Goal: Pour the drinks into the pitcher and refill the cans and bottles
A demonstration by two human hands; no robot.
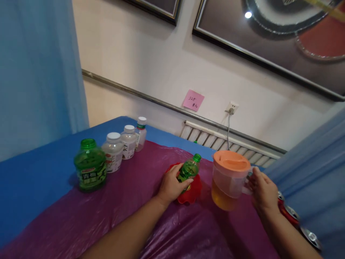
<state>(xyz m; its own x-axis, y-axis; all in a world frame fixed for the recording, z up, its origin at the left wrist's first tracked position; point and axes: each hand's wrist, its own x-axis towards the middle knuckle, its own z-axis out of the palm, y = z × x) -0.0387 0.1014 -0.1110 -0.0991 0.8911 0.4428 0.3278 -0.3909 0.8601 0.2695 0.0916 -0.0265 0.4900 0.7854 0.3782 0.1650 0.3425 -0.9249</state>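
My left hand (171,183) is wrapped around a small green plastic bottle (189,169), uncapped as far as I can see and leaning slightly right. Under the bottle lies a red dish with a wavy rim (192,196). By its handle, my right hand (262,189) grips a clear plastic pitcher (229,181) with an orange lid (232,160). Yellowish liquid (222,198) fills its lower part. The pitcher is just right of the bottle, and the two are apart. Whether the pitcher touches the table I cannot tell.
A wide green bottle without a cap (90,167) stands at the left, followed by clear white-capped bottles (113,154) in a row toward the back. Several cans (292,214) stand at the far right. Purple plastic sheeting (129,216) covers the blue table (35,180). Behind are a radiator (205,136) and wall.
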